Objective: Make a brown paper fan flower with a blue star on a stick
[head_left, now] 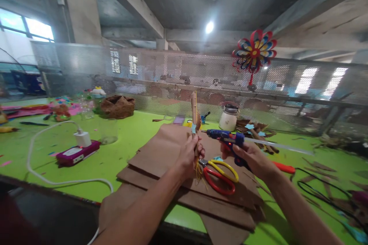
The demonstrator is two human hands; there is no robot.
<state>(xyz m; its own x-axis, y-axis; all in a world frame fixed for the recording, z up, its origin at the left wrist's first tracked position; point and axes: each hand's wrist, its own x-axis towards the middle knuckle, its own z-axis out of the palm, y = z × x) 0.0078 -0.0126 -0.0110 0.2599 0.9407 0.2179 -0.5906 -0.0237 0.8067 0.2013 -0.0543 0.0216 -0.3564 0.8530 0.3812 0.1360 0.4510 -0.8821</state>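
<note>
My left hand (192, 152) is closed round a slim upright piece of folded brown paper (194, 105). A small light-blue paper piece (194, 128) sits on it just above my fingers, and thin yellow strands (198, 170) hang out below. In my right hand (244, 155) is a blue hot glue gun (227, 138), with a small red light lit and a long clear glue stick (278, 145) out of its back. Its nozzle points left, close to the brown paper piece but seemingly apart from it. Scissors (220, 176) with one yellow and one red handle lie beneath my hands.
Stacked brown paper sheets (161, 153) cover the green table (135, 122). A purple power strip (77, 153) with a white charger and cable lies left. Behind stand a brown paper basket (117, 106) and a white-filled jar (229, 116). Paper scraps and a black cord (319, 183) lie right.
</note>
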